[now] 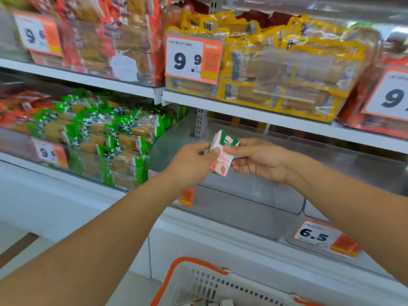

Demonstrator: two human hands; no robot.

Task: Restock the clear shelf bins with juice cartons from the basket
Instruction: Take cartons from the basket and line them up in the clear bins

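I've got the carton (221, 154) pinched between left hand (192, 162) and right hand (260, 160), long axis tilted, directly above the empty clear bin (242, 208).

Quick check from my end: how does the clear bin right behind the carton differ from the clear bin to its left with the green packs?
The clear bin behind the juice carton, which both the left hand and right hand hold, looks bare: the bin behind the carton shows only see-through walls. The green-pack bin is packed with green-wrapped snack packs. Its price tag faces the camera in full; the bare bin's tag is mostly hidden by the left forearm. Both are clear plastic on the same shelf level.
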